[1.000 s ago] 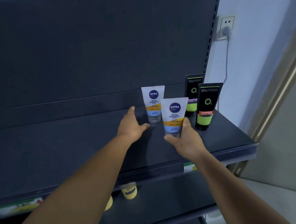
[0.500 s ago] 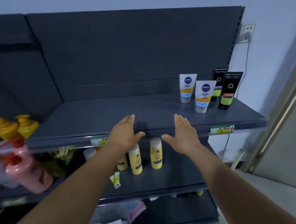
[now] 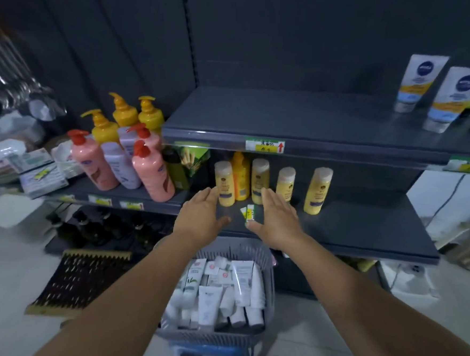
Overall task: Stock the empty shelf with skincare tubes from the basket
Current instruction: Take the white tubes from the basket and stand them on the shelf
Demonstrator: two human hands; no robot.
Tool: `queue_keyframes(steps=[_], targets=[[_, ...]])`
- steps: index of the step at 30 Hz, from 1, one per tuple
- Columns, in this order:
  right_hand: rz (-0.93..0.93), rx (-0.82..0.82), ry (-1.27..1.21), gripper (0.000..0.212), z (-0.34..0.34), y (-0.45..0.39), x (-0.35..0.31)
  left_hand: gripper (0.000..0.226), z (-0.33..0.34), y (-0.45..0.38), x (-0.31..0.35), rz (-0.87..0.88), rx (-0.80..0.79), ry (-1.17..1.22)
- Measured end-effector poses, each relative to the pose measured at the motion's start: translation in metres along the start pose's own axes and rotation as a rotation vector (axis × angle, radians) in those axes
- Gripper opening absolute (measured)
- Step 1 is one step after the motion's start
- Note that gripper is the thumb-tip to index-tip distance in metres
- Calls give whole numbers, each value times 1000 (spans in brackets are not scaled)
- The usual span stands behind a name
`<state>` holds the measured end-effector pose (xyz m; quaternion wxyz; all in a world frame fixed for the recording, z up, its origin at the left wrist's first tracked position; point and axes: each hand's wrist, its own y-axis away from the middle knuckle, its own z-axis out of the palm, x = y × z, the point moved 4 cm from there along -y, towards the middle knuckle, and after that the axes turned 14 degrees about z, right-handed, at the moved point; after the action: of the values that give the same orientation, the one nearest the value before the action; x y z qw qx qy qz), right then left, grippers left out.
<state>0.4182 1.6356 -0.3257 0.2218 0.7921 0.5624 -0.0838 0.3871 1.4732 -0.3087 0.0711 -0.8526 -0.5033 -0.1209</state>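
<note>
A grey plastic basket [image 3: 266, 261] on a blue stool sits low in the middle, packed with several white skincare tubes [image 3: 209, 302]. My left hand [image 3: 201, 216] and my right hand [image 3: 277, 219] hover above the basket's far rim, fingers straight, holding nothing. The dark shelf [image 3: 279, 119] above carries two white, yellow and blue tubes [image 3: 416, 84] [image 3: 450, 98] at its right end. The rest of its top is bare.
Yellow bottles [image 3: 285, 182] stand on the lower shelf [image 3: 370, 218] behind my hands. Pink, purple and orange pump bottles [image 3: 150, 172] crowd the left shelf. A broom head [image 3: 76, 278] lies on the floor at left. Bowls and plates [image 3: 1, 155] are stacked far left.
My view has swung down and left from the top shelf to the basket. Both hands have dropped from the shelf's front edge to just above the basket, still empty.
</note>
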Motion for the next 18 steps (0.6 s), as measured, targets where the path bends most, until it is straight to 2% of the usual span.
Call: queue_keyframes(steps=[7,18], targets=[[-38,-156,61,88,75,-8,-10,79,64,40,-53,-137,-113,53],[-17,-405,144,87,182,-36,9,76,166,71,-117,-365,-270,130]])
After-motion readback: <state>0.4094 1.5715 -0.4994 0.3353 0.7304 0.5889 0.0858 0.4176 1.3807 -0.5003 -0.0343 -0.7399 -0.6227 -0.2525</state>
